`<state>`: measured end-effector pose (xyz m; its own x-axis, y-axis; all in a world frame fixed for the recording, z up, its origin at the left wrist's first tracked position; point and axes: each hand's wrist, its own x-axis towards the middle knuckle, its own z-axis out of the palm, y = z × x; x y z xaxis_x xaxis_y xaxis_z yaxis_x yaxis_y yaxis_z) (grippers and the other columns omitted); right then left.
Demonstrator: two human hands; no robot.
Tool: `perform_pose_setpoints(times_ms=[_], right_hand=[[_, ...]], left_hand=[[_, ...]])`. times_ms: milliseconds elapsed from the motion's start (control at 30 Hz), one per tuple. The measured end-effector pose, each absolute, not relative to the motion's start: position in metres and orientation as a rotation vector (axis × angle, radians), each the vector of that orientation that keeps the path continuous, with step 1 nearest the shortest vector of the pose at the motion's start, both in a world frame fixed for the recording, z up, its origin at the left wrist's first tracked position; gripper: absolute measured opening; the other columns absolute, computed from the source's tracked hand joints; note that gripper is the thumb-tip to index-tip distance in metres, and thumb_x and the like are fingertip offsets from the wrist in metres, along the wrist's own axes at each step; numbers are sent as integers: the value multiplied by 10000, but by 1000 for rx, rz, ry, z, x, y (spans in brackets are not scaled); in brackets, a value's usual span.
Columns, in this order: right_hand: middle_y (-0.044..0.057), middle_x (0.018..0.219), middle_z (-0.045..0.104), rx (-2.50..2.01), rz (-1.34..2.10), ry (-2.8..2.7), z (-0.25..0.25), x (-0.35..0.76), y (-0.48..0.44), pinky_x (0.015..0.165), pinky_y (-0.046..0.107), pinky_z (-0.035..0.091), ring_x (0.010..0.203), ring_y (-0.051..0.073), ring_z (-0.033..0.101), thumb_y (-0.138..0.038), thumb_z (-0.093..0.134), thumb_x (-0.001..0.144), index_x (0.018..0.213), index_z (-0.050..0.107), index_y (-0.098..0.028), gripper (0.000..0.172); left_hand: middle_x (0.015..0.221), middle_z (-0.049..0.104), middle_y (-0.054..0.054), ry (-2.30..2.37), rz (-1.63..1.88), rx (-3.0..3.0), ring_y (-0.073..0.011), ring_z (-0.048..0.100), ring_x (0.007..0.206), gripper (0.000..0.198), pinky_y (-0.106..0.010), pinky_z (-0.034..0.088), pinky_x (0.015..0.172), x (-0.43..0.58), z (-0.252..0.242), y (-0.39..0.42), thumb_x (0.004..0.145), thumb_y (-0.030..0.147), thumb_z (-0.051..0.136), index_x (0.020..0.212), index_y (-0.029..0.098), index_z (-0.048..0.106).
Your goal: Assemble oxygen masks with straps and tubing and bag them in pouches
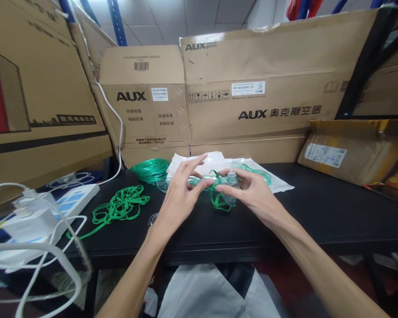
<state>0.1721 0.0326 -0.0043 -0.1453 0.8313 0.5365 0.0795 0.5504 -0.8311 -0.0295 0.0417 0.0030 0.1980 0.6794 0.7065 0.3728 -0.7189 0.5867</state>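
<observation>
Mask assy pinched by L hand & R hand fingertips, strap fitting prob. in hand; next needs steady alignment.

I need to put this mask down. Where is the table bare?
Bare: the black table between the plastic bags and the brown parcel, and its front strip below the mask. Crowded: the left, with green straps, power strip and white cables.

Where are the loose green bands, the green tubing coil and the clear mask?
loose green bands [119,205]: head view, middle of the tangle.
green tubing coil [151,170]: head view, middle of the bundle.
clear mask [231,178]: head view, its round port.
</observation>
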Motion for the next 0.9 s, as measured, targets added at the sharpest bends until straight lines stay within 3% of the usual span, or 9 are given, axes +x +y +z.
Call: perform_pose_setpoints(times_ms=[100,233,367,700,800,900], right_hand=[[51,1128,735,-769,831,-1642,-4,172,31,908,357,531,1054,254,660,-450,850,766,1076,739,-204,411],[40,1136,722,-755,904,-1595,-4,170,30,851,326,538,997,222,663,-453,831,793,1111,724,-220,409],[41,1219,696,-742,885,-1469,-6,171,35,890,306,513,1117,227,630,-402,843,797,1118,715,-238,383],[77,1295,717,-732,1040,-1439,-21,175,47,1108,454,436,1264,301,606,-340,903,732,1198,736,-248,504],[68,1296,711,-765,995,-1475,-17,173,47,1064,443,476,1251,307,610,-369,898,729,1202,726,-260,515],[65,1241,711,-775,835,-1486,-8,164,48,944,411,543,1135,291,656,-424,881,735,1198,695,-259,525]], left_hand=[[1505,515,-26,870,1442,2372,-157,637,1147,431,-247,551,902,-31,5,38,1010,290,593,1436,358,574],[1238,723,-11,860,1517,2364,-167,667,1128,248,-270,503,984,-29,4,38,1010,279,602,1222,288,732],[1054,785,1,926,1462,2341,-179,707,1006,151,-279,500,931,-28,4,39,982,275,646,1028,253,788],[1063,786,-29,858,1340,2289,-206,705,989,162,-298,499,909,-25,-4,40,959,259,647,990,242,806],[1039,769,-39,869,1360,2205,-195,674,910,162,-289,488,819,-27,-3,38,927,283,674,1020,233,797],[975,760,-39,809,1188,2025,-142,566,649,282,-279,443,678,-28,-1,37,956,339,602,1173,229,746]])
